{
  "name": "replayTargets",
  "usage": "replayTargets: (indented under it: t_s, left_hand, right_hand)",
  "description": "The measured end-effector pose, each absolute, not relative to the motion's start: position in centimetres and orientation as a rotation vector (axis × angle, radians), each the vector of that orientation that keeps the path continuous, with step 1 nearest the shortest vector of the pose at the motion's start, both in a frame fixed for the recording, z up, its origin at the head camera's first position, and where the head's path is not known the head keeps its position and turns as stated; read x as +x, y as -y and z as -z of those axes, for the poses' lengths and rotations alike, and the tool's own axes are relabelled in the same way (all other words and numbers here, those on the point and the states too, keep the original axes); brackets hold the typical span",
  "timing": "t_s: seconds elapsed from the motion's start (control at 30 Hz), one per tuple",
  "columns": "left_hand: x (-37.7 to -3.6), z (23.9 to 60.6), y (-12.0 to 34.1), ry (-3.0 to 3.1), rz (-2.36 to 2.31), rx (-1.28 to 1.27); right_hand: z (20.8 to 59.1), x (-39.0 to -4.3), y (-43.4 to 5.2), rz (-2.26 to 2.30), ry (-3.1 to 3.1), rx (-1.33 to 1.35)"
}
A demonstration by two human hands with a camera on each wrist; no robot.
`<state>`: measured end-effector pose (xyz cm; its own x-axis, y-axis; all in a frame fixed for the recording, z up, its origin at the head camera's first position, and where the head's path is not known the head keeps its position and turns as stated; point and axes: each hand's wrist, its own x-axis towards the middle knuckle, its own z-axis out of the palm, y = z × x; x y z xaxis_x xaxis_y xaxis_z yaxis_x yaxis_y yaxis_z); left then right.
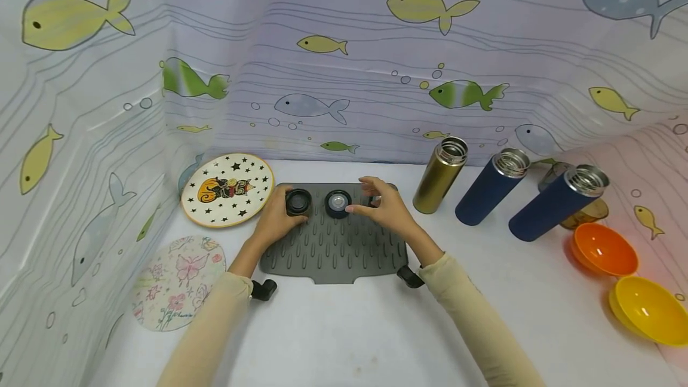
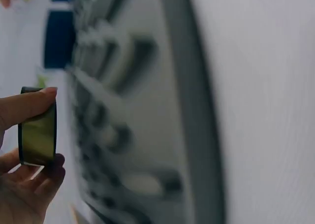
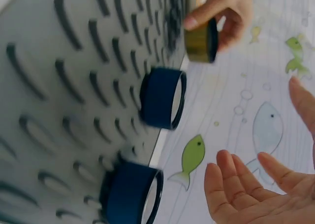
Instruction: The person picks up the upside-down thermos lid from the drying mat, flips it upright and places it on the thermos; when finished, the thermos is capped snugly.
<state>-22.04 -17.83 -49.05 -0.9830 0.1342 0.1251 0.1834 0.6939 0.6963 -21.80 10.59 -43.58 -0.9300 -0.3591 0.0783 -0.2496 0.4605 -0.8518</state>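
Toward the far edge of the table [image 1: 344, 327], on the grey ribbed mat [image 1: 333, 249], the left hand [image 1: 276, 217] pinches a gold-sided lid [image 1: 298, 202] between thumb and fingertips; the left wrist view shows the lid [image 2: 37, 128] on edge in that grip, lifted or tilted rather than lying flat; the right hand [image 1: 384, 205] hovers with relaxed, spread fingers, holding nothing, just beside a dark blue lid [image 1: 338, 203] that rests on the mat; the right wrist view shows a second blue lid [image 3: 130, 194] nearer that hand, which the head view hides behind the fingers.

The three lids seem meant for the three open flasks near the far right corner: a gold flask [image 1: 439, 175] and two dark blue flasks [image 1: 489, 187] [image 1: 556, 202], all without caps; I judge that the step in hand is lifting the gold lid clear; to do it well, keep the pinch even on the rim so the lid does not swing, raise it straight off the ribs before carrying it across, and keep it clear of the blue lid beside it; the right hand would best close on one blue lid by its side wall, not its top.
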Motion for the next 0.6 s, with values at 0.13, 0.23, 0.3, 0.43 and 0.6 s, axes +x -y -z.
replayTargets:
  t_s: [0.13,0.23,0.3,0.43,0.6]
  left_hand:
    - [-20.3,47.4,16.6,2.725,1.275,-0.346]
    - [-18.9,46.2,15.6,2.687,1.346,-0.401]
    - [-18.1,45.6,15.1,2.667,1.374,-0.430]
    - [-16.6,44.8,14.2,2.633,1.400,-0.480]
    - [-15.2,44.1,13.2,2.601,1.381,-0.549]
  right_hand:
    - [43.6,-21.0,-10.2,1.527,-2.482,-0.514]
    - [43.7,-20.6,-9.9,1.528,-2.439,-0.508]
    - [43.9,-20.4,-9.8,1.522,-2.416,-0.510]
    - [44.1,-19.9,-9.7,1.530,-2.338,-0.517]
    - [44.0,-19.0,-9.6,1.620,-2.122,-0.480]
